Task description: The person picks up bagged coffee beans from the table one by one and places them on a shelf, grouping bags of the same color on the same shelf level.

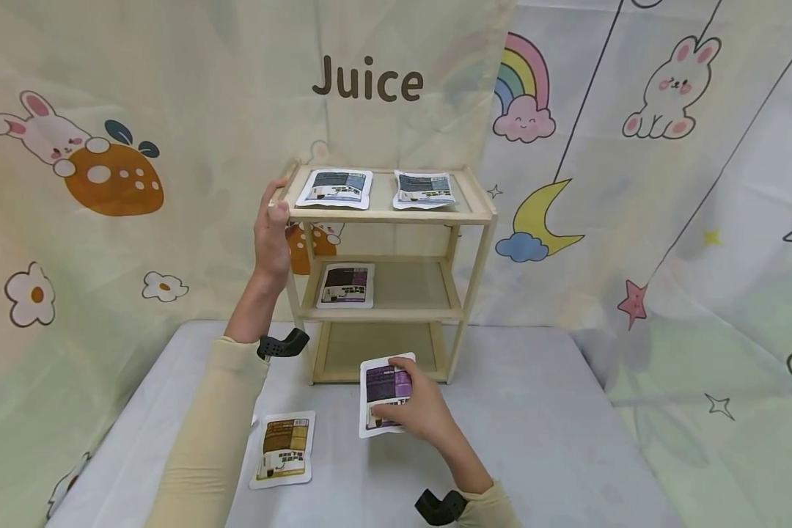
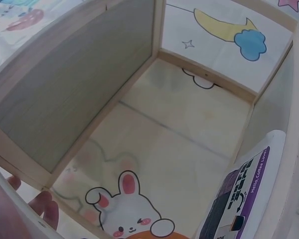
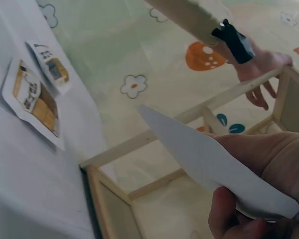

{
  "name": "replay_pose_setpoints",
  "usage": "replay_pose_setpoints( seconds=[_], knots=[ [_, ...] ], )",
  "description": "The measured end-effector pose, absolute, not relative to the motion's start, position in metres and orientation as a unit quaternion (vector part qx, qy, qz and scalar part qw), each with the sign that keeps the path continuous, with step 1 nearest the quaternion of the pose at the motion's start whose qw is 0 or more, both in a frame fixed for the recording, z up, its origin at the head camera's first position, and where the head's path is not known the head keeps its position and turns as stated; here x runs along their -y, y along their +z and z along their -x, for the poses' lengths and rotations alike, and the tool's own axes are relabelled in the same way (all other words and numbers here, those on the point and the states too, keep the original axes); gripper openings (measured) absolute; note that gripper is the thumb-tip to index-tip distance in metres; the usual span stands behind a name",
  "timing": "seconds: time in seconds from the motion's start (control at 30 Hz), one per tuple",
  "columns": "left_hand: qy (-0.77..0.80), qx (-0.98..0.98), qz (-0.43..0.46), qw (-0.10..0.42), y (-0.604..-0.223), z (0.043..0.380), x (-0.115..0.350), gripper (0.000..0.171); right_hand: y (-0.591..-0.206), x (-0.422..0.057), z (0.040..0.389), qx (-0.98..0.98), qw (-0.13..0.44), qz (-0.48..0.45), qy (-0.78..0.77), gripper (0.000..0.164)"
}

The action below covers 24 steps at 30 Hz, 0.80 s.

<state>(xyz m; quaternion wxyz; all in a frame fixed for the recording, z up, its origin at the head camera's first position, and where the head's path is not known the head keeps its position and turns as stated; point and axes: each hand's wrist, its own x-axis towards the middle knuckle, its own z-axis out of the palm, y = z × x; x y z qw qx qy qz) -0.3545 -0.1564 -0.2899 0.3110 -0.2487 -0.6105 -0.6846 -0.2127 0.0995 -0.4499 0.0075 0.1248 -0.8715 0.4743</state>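
My left hand (image 1: 273, 238) grips the top left corner of a three-tier wooden shelf rack (image 1: 396, 217). My right hand (image 1: 419, 403) holds a flat white pouch with a purple label (image 1: 384, 385) between thumb and fingers, in front of the bottom tier. The right wrist view shows that pouch's plain white side (image 3: 189, 149). Another purple-labelled pouch (image 1: 346, 286) lies at the left of the middle tier; its printed words "Hello, Coffee Lover" face the left wrist view. On the top tier lie two blue-labelled pouches, one left (image 1: 335, 188), one right (image 1: 424, 190).
A yellow-brown pouch (image 1: 284, 449) lies on the white-covered table (image 1: 534, 440), left of my right hand. The right wrist view has a second such pouch (image 3: 52, 67) beside it, mostly hidden by my left arm in the head view. A cartoon-printed cloth (image 1: 224, 110) hangs behind the rack.
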Motion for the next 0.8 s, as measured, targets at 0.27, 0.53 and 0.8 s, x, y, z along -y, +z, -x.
replay_pose_setpoints(
  seconds=[0.27, 0.53, 0.8],
  knots=[
    [-0.68, 0.618, 0.241, 0.312, -0.289, 0.355, 0.156, 0.054, -0.428, -0.108, 0.223, 0.874, 0.01, -0.122, 0.471, 0.084],
    [-0.691, 0.606, 0.247, 0.308, -0.289, 0.355, 0.157, 0.055, -0.408, -0.118, 0.242, 0.868, 0.023, -0.13, 0.479, 0.083],
    [-0.69, 0.613, 0.237, 0.304, -0.289, 0.356, 0.156, 0.054, -0.395, -0.126, 0.254, 0.871, 0.039, -0.112, 0.476, 0.081]
  ],
)
